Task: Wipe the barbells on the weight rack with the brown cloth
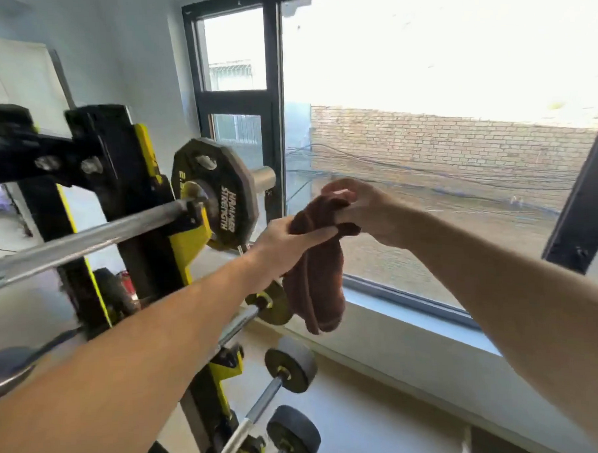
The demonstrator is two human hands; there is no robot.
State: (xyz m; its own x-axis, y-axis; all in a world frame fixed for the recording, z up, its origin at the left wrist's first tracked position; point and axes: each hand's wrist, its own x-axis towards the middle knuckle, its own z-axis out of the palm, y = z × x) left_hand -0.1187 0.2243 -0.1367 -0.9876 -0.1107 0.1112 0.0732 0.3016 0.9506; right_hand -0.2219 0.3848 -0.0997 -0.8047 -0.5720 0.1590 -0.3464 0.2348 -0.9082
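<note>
The brown cloth (319,280) hangs folded in mid-air to the right of the rack, in front of the window. My left hand (288,238) grips its upper part from the left, and my right hand (362,208) pinches its top from the right. A black and yellow weight rack (131,185) stands at left. Its top barbell (85,239) carries a dark plate (217,192) lettered "Hammer Strength". Lower barbells (264,395) with round end weights sit on the rack below my left forearm. Neither hand touches a barbell.
A large window with a dark frame (275,100) fills the right side, with a pale sill (415,324) below it. A dark slanted bar (584,193) crosses the right edge. A red fire extinguisher (127,283) stands behind the rack.
</note>
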